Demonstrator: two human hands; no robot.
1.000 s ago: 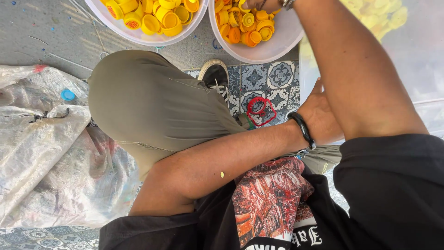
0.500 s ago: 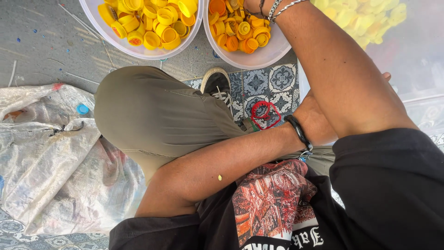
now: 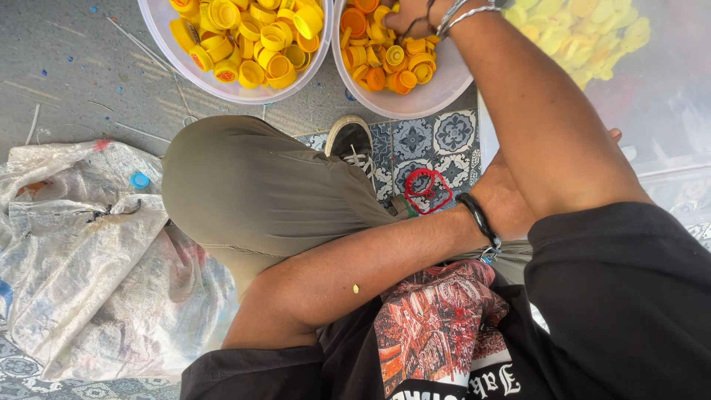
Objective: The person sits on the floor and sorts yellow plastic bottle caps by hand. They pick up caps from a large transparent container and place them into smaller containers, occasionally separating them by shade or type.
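Your right hand [image 3: 415, 18] reached to the top edge of the frame, into the white bowl [image 3: 444, 89] of orange and yellow caps [image 3: 385, 63]. The fingers were cut off by the frame edge, so whether it grasped a cap could not be told. Your left hand [image 3: 511, 200] lay tucked under the right arm at centre right, mostly hidden; its grip also could not be told.

A second bowl [image 3: 222, 87] of yellow caps stood just beside the first, rims nearly touching, both within reach ahead of your bent knee [image 3: 244, 192]. A woven sack [image 3: 89, 259] filled the lower left. Bare grey floor [image 3: 81, 67] lay open at upper left.
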